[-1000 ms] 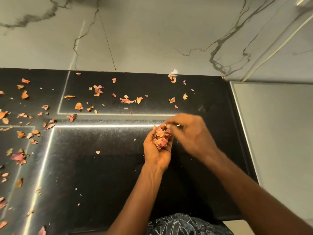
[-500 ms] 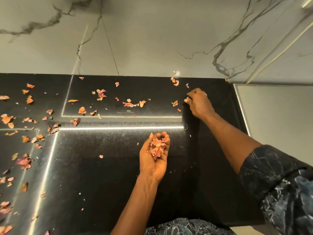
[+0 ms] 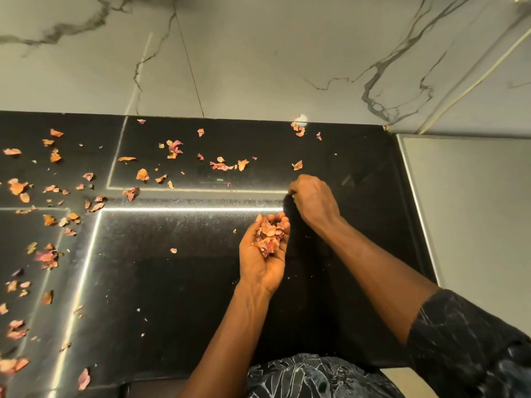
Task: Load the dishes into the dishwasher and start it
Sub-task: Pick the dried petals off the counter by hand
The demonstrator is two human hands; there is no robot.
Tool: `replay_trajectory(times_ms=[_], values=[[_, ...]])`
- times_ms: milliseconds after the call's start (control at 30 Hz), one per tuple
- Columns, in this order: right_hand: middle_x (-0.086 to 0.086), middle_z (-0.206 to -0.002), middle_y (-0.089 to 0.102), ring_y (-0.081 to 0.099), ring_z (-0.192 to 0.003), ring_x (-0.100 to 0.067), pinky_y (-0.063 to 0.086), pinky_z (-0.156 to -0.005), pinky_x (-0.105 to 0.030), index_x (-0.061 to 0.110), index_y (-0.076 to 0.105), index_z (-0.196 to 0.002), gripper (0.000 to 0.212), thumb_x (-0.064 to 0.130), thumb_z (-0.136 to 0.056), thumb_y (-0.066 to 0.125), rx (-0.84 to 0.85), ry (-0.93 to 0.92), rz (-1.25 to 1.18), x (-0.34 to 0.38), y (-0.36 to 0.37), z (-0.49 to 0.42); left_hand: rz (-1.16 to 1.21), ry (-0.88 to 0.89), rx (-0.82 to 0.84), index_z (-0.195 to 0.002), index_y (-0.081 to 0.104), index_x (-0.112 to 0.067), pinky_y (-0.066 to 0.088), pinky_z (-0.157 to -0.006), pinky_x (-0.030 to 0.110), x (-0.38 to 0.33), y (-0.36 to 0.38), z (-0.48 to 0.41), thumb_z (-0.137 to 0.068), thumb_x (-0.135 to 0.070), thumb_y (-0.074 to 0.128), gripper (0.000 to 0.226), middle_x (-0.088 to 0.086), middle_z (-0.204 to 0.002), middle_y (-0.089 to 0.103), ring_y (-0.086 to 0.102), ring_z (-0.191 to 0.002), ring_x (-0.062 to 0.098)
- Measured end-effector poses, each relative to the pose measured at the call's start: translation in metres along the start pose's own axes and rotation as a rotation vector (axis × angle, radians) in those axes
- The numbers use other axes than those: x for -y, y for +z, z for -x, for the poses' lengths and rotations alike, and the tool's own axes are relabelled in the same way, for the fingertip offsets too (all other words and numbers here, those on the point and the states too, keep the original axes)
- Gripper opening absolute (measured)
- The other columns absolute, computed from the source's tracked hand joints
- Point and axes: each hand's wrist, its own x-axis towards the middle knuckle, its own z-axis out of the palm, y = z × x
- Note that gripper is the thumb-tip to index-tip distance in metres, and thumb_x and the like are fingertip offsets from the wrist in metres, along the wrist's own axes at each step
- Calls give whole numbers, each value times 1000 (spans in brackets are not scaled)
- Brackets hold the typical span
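1. Scattered peels are littering the desk at left.
2. The left hand is cupping gathered peels.
3. The right hand, fingers curled, is returning from the far edge; its contents are hidden.
4. No dishes or dishwasher are showing; loading is waiting.

Peels in left hand, scraps across counter

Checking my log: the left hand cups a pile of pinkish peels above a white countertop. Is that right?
Not quite: the countertop is black, not white. The head view shows the left hand cupping the pile of pinkish peels above it.
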Motion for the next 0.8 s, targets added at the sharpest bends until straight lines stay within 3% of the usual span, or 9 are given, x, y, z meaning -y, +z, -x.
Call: replay_trajectory(times_ms=[100, 233, 367, 433, 533, 600, 667, 800], values=[[-5, -90, 71, 65, -85, -24, 54, -75, -38, 13, 78, -90, 20, 3, -87, 60, 13, 40, -116, 4, -2, 21, -3, 5, -2, -104, 65, 4, 60, -87, 35, -3, -3, 1, -99, -17, 55, 24, 20, -98, 69, 70, -94, 28], [7, -84, 75, 69, -78, -3, 60, -79, -27, 20, 81, -87, 15, 6, -83, 77, -33, 373, -568, 5, -31, 42, -6, 25, -2, -106, 64, 4, 60, -86, 36, -4, -8, 0, -98, -16, 55, 24, 20, -99, 68, 68, -96, 29], [12, -87, 76, 71, -85, 0, 58, -78, -19, 24, 81, -91, 18, 7, -83, 77, 23, 242, -767, 43, -61, 87, -34, 15, -12, -100, 67, 0, 60, -77, 32, 0, -9, 2, -99, -17, 54, 21, 15, -94, 69, 69, -86, 23], [11, -94, 76, 70, -90, 0, 56, -85, -19, 20, 81, -97, 24, 1, -84, 74, 49, 112, -729, 62, -59, 108, -43, -31, -11, -94, 69, -2, 60, -72, 29, 4, -8, 2, -99, -19, 54, 23, 12, -90, 69, 69, -81, 19], [7, -107, 74, 68, -98, -2, 54, -93, -21, 18, 78, -111, 27, 4, -90, 69, 15, -49, -591, 72, -53, 122, -32, -88, 17, -98, 69, -3, 58, -84, 29, 9, -8, 2, -97, -23, 58, 23, 11, -95, 69, 69, -89, 20], [6, -108, 74, 68, -99, -4, 54, -92, -20, 18, 75, -116, 25, 9, -94, 66, -26, -78, -576, 66, -57, 117, -24, -74, -5, -102, 69, -4, 58, -84, 31, 9, -8, 3, -96, -22, 60, 22, 12, -97, 70, 70, -90, 20], [8, -103, 75, 69, -95, -1, 53, -87, -15, 18, 77, -112, 21, 11, -94, 68, -72, -31, -619, 53, -66, 101, 0, -43, -25, -101, 68, 0, 61, -80, 33, 8, -6, 3, -96, -19, 57, 23, 16, -98, 70, 71, -88, 23], [6, -95, 76, 70, -85, -4, 53, -81, -17, 17, 78, -106, 18, 12, -89, 74, -124, 229, -616, -4, -65, 26, 22, -44, -11, -102, 65, 6, 59, -88, 36, 4, -3, 5, -93, -16, 57, 24, 22, -109, 66, 68, -100, 30]])
